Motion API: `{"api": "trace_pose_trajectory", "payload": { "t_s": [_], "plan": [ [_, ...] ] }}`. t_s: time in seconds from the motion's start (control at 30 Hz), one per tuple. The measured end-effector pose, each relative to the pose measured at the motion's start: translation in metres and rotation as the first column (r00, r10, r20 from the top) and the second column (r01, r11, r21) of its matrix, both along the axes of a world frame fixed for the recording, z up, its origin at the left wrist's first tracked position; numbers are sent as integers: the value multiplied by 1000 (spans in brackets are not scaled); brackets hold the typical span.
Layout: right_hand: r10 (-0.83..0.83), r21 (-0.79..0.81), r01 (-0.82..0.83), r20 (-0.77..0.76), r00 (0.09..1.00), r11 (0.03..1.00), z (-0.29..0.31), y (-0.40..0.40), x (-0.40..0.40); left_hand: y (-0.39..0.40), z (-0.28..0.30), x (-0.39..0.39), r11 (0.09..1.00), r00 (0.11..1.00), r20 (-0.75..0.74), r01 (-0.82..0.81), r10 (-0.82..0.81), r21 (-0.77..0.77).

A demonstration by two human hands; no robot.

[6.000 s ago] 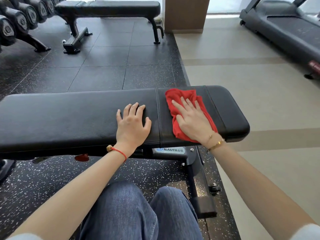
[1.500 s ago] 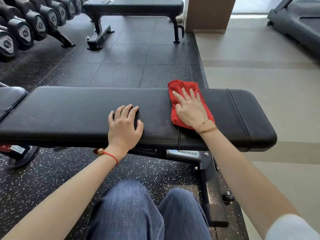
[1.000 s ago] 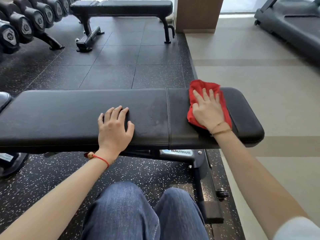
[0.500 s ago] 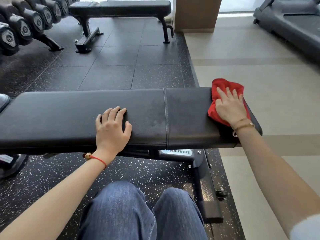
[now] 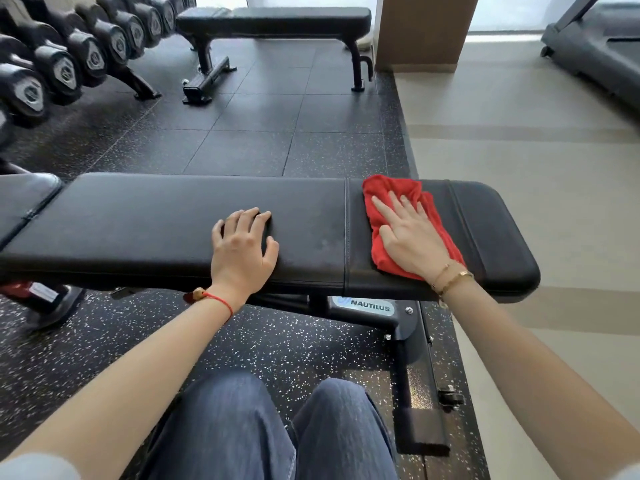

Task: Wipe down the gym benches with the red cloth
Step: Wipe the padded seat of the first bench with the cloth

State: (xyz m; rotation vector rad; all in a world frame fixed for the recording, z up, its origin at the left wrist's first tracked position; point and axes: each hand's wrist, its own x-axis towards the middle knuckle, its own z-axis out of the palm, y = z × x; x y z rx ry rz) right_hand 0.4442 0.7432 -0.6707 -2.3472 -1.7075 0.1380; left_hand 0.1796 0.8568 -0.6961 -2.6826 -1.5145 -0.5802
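The cloth [image 5: 408, 216] lies on the bench [image 5: 138, 223] toward its right end, under the right hand [image 5: 410, 242]. The left hand [image 5: 242, 251] rests mid-bench. Behind stands a second bench [image 5: 277, 20]; dumbbells [image 5: 62, 64] far left; probably a treadmill [image 5: 595, 46] far right.

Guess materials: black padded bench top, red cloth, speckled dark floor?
Black padded bench top: likely vinyl or leather, with soft sheen and stitched seams. Red cloth: fuzzy woven fabric, maybe terry or microfibre, matte and creased. Speckled dark floor: probably rubber tiles with visible joints.
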Motion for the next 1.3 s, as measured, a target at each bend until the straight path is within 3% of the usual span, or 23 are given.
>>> {"api": "trace_pose_trajectory", "payload": {
  "t_s": [0.23, 0.4, 0.53, 0.7, 0.9, 1.0, 1.13, 1.3],
  "plan": [
    [83, -11, -83, 70, 994, 997, 3, 75, -78, 1, 0, -2, 1000, 1000, -4, 9, -9, -14],
    [205, 21, -207, 74, 976, 978, -5, 55, -101, 6, 1, -8, 995, 997, 53, 67, -63, -79],
    [96, 64, -101, 74, 993, 993, -10, 49, -87, 29, 8, -45, 996, 996, 35, 83, -83, -12],
    [-48, -5, 48, 59, 997, 999, -1, 111, -109, 63, 10, -92, 1000, 1000, 6, 9, -9, 8],
    [219, 33, -221, 60, 974, 975, -4, 141, -208, 78, 3, -103, 995, 992, 98, -75, 81, -69],
    [272, 59, -274, 42, 961, 960, -7, 119, -209, 79, 1, -103, 995, 989, 122, -78, 85, -63],
    [139, 59, -145, 96, 986, 988, -10, 95, -155, 81, -2, -106, 996, 987, 136, -76, 83, -54],
    [-107, -28, 111, 120, 987, 993, 0, 138, -121, 81, -2, -104, 994, 987, 125, -93, 99, -53]
  ]
}}
